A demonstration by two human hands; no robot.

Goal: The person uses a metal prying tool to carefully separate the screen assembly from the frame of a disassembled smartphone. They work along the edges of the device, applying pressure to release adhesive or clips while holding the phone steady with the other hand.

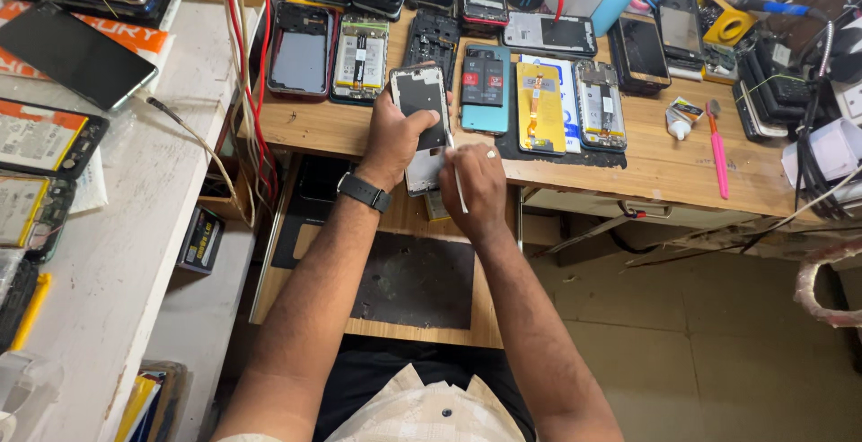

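Two surfaces fill my view: the wooden desk (664,168) across the top, crowded with opened phones, and a pale side counter (135,227) on my left carrying more handsets. Below the desk's front edge a pull-out wooden tray (409,325) with a dark mat (417,280) juts toward me, and to the right of it I see bare floor (718,352), the widest open room here. The phone frame (422,128) I am working on stands tilted over the desk's front edge, its top end among the row of phones, its lower end hanging above the tray. My left hand (395,137) is clenched around the frame's left side, thumb across its dark face, a black watch (364,192) on the wrist. My right hand (476,186) sits just beside the frame's lower right corner, its grip closed on a thin white tool (456,182) whose tip meets the frame's edge. A teal phone (486,90) lies just right of the frame, and a pink tool (718,150) lies well apart to the right.
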